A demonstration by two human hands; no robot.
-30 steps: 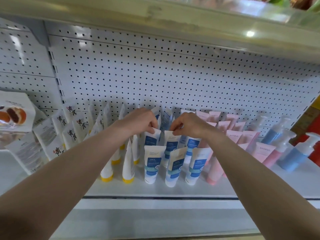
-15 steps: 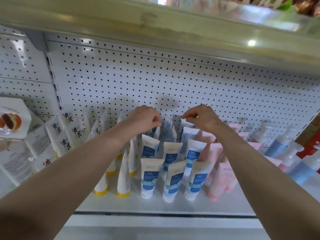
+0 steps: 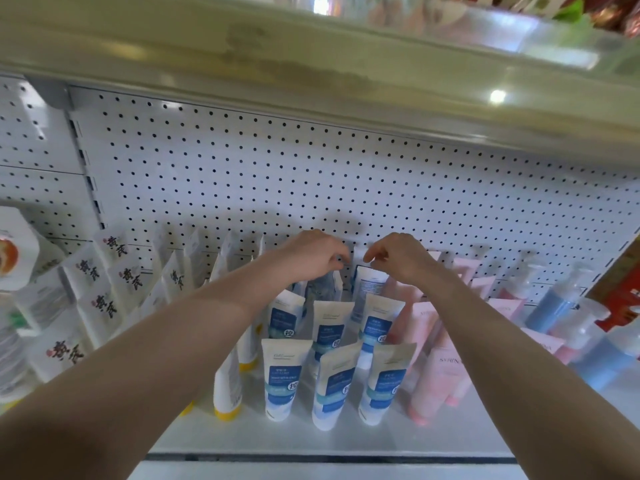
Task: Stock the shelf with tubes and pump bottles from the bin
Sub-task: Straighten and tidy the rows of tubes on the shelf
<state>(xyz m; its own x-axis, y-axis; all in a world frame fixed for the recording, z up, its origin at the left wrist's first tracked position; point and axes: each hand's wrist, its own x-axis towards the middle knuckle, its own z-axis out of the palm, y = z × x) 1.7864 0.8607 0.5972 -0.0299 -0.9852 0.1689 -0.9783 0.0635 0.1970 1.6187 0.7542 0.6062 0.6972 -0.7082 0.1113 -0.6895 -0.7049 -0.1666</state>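
Both hands have moved up from the middle rows to the back row of the blue-and-white tubes [image 3: 282, 379], close against the pegboard [image 3: 242, 188] of the shelf [image 3: 311, 441]. The right hand [image 3: 403, 259] has its fingers [image 3: 372, 263] curled and appears to pinch the crimped top of the back tube [image 3: 369, 289]. The left hand [image 3: 311, 258] is curled above the neighbouring tube [image 3: 323, 289], though blur hides whether it grips. The tubes stand cap-down in files between yellow-capped tubes [image 3: 227, 386] and pink tubes [image 3: 440, 372], with pump bottles [image 3: 557, 306] at far right. The bin is out of view. Straightening well likely means holding each tube by its flat top, easing it upright and label-forward, and keeping the forearms off the front rows, which could topple.
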